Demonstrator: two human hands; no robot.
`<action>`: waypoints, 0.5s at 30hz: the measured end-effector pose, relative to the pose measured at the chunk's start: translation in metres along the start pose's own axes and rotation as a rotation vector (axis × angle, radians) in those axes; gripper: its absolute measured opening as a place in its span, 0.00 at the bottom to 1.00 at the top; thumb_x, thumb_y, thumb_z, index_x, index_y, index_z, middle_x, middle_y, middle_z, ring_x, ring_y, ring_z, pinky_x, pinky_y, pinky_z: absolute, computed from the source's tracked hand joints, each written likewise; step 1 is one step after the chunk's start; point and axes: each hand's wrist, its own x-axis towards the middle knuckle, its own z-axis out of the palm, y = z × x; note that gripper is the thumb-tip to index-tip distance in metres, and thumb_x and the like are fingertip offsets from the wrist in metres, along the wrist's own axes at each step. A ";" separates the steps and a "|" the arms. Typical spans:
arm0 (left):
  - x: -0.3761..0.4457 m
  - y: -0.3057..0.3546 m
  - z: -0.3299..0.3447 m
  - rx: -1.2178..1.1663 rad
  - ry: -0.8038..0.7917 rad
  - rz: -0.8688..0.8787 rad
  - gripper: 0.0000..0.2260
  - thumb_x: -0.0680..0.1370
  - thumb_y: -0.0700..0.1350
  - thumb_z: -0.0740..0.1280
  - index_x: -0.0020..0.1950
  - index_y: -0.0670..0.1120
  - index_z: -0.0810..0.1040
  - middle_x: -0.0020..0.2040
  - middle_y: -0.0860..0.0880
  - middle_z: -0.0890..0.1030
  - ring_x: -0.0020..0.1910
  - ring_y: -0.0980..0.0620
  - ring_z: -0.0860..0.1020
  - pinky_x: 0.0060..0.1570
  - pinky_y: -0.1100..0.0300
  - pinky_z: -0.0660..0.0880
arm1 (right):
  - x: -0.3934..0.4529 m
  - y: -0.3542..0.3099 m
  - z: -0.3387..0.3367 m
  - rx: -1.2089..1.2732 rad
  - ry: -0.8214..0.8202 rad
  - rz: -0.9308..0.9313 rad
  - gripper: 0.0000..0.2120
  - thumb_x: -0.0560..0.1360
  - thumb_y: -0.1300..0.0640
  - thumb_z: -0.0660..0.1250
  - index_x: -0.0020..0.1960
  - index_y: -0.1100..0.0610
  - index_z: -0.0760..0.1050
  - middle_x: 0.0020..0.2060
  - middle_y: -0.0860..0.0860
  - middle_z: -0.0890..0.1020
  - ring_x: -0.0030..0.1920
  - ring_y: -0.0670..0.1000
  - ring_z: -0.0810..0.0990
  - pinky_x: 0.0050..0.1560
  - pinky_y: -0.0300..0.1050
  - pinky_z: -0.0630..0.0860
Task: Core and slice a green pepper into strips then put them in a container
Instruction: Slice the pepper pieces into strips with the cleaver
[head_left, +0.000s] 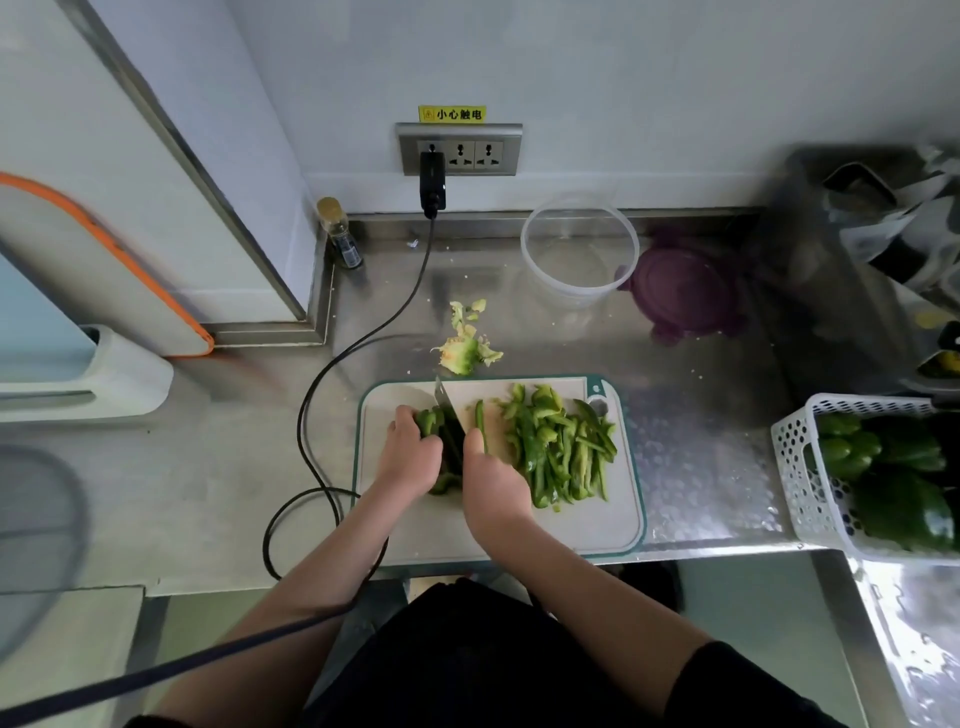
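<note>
Head: pepper piece (430, 422) under left hand (410, 454) (curled).

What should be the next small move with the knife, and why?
Probably one more cut: the right hand holds the knife against the uncut pepper piece that the left hand holds on the cutting board. The cut strips lie beside it, and the clear container holds none yet.

Strips (563, 449) right of knife (450, 415)
</note>
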 end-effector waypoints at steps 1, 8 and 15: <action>0.000 -0.001 -0.001 -0.003 -0.020 0.007 0.11 0.74 0.35 0.57 0.55 0.44 0.64 0.52 0.40 0.72 0.47 0.43 0.74 0.41 0.53 0.69 | 0.006 -0.002 -0.003 0.000 0.009 -0.011 0.24 0.75 0.73 0.55 0.69 0.59 0.57 0.45 0.57 0.80 0.34 0.54 0.73 0.33 0.46 0.73; -0.005 -0.005 -0.005 -0.100 -0.069 -0.017 0.10 0.74 0.35 0.58 0.54 0.43 0.64 0.50 0.41 0.72 0.45 0.47 0.73 0.39 0.55 0.70 | 0.006 -0.001 0.001 -0.018 0.007 -0.002 0.25 0.76 0.71 0.55 0.71 0.59 0.55 0.46 0.57 0.81 0.35 0.55 0.74 0.33 0.46 0.71; -0.007 -0.009 -0.008 -0.122 -0.151 -0.015 0.13 0.73 0.33 0.59 0.55 0.43 0.64 0.51 0.41 0.70 0.47 0.47 0.71 0.39 0.57 0.67 | 0.018 -0.006 -0.008 -0.062 -0.001 -0.072 0.19 0.76 0.72 0.56 0.65 0.61 0.60 0.45 0.57 0.81 0.34 0.57 0.75 0.28 0.45 0.67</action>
